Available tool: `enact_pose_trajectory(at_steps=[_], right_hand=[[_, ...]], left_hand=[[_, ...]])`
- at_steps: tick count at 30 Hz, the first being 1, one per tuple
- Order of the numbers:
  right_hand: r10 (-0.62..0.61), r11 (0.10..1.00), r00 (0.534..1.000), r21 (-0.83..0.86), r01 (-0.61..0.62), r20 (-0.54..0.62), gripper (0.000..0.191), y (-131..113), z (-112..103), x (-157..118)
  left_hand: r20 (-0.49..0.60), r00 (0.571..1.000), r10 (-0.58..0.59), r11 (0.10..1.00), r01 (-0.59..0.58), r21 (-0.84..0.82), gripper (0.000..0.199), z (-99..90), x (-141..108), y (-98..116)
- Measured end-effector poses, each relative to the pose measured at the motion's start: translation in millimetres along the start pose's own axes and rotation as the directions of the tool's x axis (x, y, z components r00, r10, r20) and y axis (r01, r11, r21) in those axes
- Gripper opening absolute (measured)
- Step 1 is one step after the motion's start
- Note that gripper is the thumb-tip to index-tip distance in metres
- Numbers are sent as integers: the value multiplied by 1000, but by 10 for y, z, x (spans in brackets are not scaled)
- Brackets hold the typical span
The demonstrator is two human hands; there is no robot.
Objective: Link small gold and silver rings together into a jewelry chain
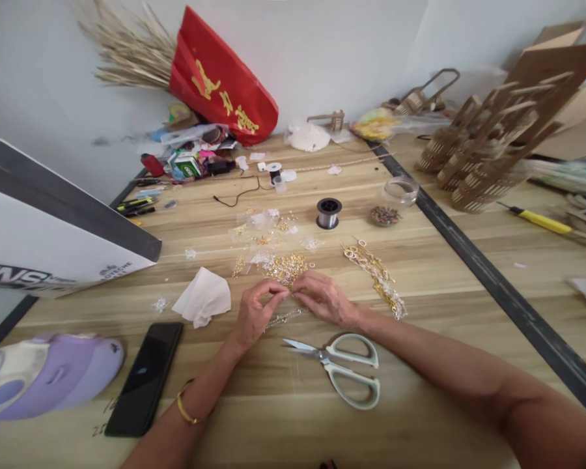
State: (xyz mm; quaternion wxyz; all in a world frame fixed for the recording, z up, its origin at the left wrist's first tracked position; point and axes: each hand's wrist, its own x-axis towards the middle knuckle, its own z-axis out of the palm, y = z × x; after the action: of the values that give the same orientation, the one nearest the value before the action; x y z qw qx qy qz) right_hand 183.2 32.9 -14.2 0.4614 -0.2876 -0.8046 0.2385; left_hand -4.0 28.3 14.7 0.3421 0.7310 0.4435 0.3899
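Note:
Fingertips of my left hand (pixel 258 312) and my right hand (pixel 325 299) are pinched together and meet at the near edge of a pile of gold and silver beads (pixel 288 266). Whatever sits between them is too small to make out. A silver beaded strand (pixel 287 317) lies just below, running between the two hands. Closer to me rest open-bladed scissors (pixel 325 357) with pale green handles. Gold and silver beaded strands (pixel 376 277) are laid out to the right of my right hand.
A wire spool (pixel 329 213) and a glass bowl (pixel 401 191) stand beyond the beads. Left of my hands are a white cloth (pixel 204 296), a black phone (pixel 145 378) and a purple device (pixel 58 378). Small woven baskets (pixel 473 182) stand at the right, near a yellow-handled tool (pixel 542 220).

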Motion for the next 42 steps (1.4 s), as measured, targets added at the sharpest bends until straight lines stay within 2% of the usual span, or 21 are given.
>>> enact_pose_trajectory(at_steps=[9, 13, 19, 23, 42], right_hand=[[35, 999, 999, -16, -35, 9, 10, 19, -52, -9], [-12, 999, 1000, -51, 11, -18, 11, 10, -50, 12], [-9, 996, 1000, -90, 7, -26, 9, 26, -36, -5], [-48, 991, 999, -122, 49, 14, 8, 42, -40, -17], [-63, 979, 997, -193, 71, 44, 10, 19, -58, -11]], left_hand=[[35, 998, -55, 998, 55, -8, 13, 30, 11, -48], [44, 999, -20, 1000, 19, 17, 12, 41, 30, -42], [65, 998, 22, 996, -28, 85, 11, 50, 39, -55], [94, 994, 58, 993, -67, 93, 12, 63, 40, -55], [135, 989, 66, 985, -86, 151, 11, 45, 55, -77]])
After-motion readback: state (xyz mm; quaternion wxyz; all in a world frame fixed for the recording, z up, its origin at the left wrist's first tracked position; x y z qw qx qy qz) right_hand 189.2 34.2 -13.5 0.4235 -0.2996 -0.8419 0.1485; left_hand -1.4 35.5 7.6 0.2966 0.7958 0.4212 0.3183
